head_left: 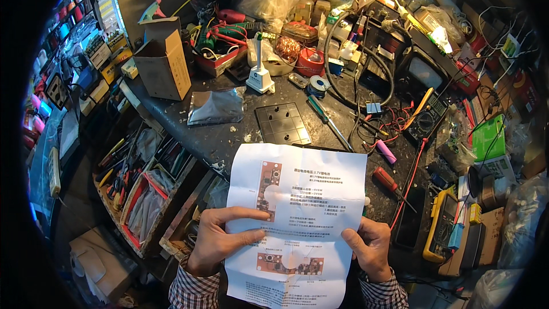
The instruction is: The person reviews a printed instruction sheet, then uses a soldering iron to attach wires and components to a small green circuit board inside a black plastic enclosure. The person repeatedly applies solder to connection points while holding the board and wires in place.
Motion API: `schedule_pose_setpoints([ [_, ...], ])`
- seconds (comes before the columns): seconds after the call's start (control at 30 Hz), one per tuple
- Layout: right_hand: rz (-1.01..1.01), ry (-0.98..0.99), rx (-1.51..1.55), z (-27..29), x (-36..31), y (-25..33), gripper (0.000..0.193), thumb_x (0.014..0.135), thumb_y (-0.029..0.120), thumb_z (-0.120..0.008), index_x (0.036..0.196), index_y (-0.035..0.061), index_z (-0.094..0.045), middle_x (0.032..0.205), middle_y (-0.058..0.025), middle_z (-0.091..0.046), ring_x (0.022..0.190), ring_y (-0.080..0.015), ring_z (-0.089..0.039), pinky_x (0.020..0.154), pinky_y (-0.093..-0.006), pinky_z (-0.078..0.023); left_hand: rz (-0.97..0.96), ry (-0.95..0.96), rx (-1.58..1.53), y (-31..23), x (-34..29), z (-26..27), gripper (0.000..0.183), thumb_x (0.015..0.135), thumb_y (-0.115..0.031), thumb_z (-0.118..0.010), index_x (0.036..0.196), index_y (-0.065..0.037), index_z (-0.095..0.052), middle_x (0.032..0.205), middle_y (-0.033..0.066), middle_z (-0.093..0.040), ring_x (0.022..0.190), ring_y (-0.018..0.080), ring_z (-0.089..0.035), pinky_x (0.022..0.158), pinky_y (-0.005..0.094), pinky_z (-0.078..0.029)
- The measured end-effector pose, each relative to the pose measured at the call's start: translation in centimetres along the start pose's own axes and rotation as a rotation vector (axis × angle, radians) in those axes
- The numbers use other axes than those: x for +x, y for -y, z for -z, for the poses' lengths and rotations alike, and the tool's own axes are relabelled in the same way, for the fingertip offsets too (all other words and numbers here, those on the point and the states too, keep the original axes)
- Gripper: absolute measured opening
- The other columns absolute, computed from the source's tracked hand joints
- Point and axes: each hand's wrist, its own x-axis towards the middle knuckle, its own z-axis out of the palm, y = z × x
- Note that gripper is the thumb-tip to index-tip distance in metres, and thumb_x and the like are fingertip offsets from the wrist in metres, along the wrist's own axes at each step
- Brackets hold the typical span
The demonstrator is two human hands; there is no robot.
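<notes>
A creased white instruction sheet (337, 223), printed with text and two pictures of a reddish-brown circuit board, is held up in front of me over the bench edge. My left hand (220, 240) grips its left side, with index finger and thumb lying across the front near the upper board picture; the other fingers are hidden. On the right edge, my right hand (370, 247) pinches the paper, thumb in front and fingers behind. Just beyond the sheet lie a black square plastic panel (282, 124) and a screwdriver with a green and white handle (317, 106).
A silvery bag (216, 106) and an open cardboard box (164, 60) stand left. A white dispenser bottle (260, 74) is behind. Rightward lie a red-handled screwdriver (385, 178), a pink cylindrical cell (386, 151), a black multimeter (426, 123) and a yellow one (438, 226). A tool drawer (128, 217) sits lower left.
</notes>
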Motion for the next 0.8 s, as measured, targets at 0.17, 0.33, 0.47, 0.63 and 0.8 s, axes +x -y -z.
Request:
schedule_pose_setpoints([
  [0.17, 0.024, 0.002, 0.003, -0.04, 0.07, -0.07, 0.026, 0.104, 0.015, -0.073, 0.109, -0.0110, -0.077, 0.085, -0.0141, -0.080, 0.069, -0.0114, -0.073, 0.059, -0.0243, -0.056, -0.007, 0.018, 0.022, 0.07, 0.08, 0.21, 0.033, 0.089, -0.005, -0.086, 0.122, 0.000, -0.079, 0.113, 0.0216, -0.080, 0.099, 0.0260, -0.081, 0.082, 0.0381, -0.070],
  [0.33, 0.031, -0.008, 0.000, -0.25, 0.16, 0.10, 0.029, 0.105, 0.017, -0.073, 0.112, -0.0111, -0.076, 0.083, -0.0134, -0.078, 0.064, -0.0101, -0.068, 0.056, -0.0236, -0.052, -0.010, 0.016, 0.018, 0.14, 0.08, 0.28, 0.034, 0.089, -0.007, -0.087, 0.122, 0.000, -0.079, 0.112, 0.0220, -0.080, 0.098, 0.0261, -0.081, 0.082, 0.0380, -0.070],
  [0.47, 0.015, -0.006, 0.013, -0.17, 0.06, 0.23, 0.027, 0.104, 0.015, -0.073, 0.112, -0.0115, -0.076, 0.088, -0.0159, -0.080, 0.072, -0.0138, -0.075, 0.064, -0.0257, -0.059, 0.004, 0.013, -0.005, 0.14, 0.00, 0.27, 0.035, 0.090, -0.007, -0.087, 0.123, 0.000, -0.079, 0.112, 0.0223, -0.080, 0.097, 0.0265, -0.081, 0.082, 0.0380, -0.069],
  [0.63, 0.015, 0.000, 0.000, -0.10, 0.09, 0.06, 0.027, 0.104, 0.015, -0.073, 0.110, -0.0117, -0.076, 0.087, -0.0162, -0.080, 0.072, -0.0140, -0.075, 0.064, -0.0258, -0.059, -0.006, 0.013, -0.008, 0.27, 0.05, 0.27, 0.034, 0.090, -0.007, -0.086, 0.123, 0.000, -0.079, 0.112, 0.0224, -0.080, 0.097, 0.0265, -0.081, 0.081, 0.0380, -0.069],
  [0.8, 0.014, 0.000, -0.002, -0.04, 0.06, 0.01, 0.027, 0.104, 0.015, -0.074, 0.108, -0.0113, -0.076, 0.086, -0.0156, -0.080, 0.070, -0.0135, -0.074, 0.062, -0.0255, -0.058, -0.017, 0.017, -0.003, 0.30, 0.06, 0.29, 0.033, 0.090, -0.007, -0.086, 0.122, 0.000, -0.079, 0.112, 0.0221, -0.080, 0.096, 0.0259, -0.081, 0.081, 0.0379, -0.070],
])
